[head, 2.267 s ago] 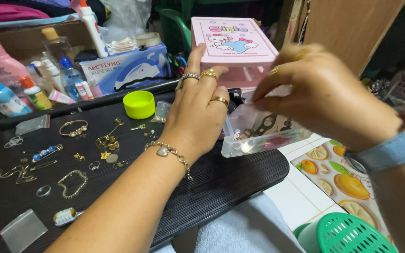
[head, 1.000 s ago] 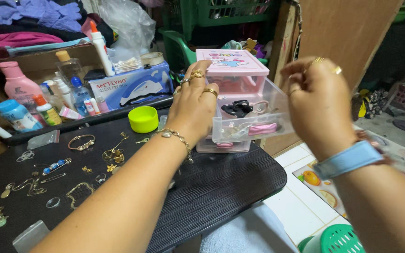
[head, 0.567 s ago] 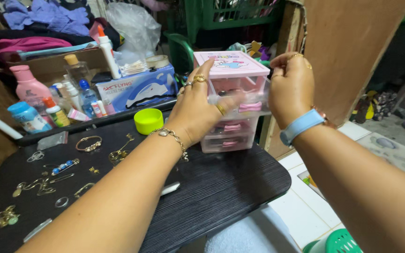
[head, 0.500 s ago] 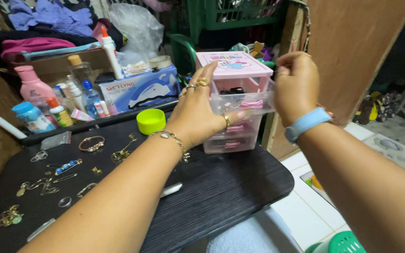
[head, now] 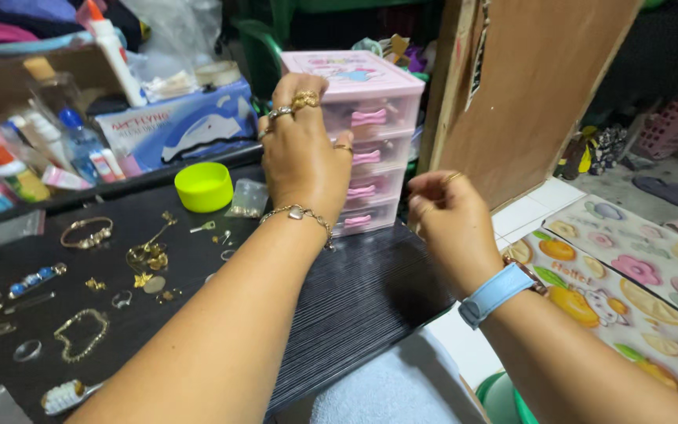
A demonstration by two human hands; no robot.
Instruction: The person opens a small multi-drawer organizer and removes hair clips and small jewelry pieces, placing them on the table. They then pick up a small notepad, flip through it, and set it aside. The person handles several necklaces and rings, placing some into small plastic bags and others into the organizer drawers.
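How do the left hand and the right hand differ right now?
The left hand is raised, pressed flat against the pink drawer unit; the right hand sits lower, beside the unit's bottom drawer, fingers curled, apparently touching nothing. The left hand wears several gold rings and a chain bracelet; the right wrist carries a light blue watch strap. Both hover over the black table.

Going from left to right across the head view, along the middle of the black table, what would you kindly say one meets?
Gold bangle → lime-green cap → left hand → pink mini drawer chest → right hand → fruit-patterned mat.
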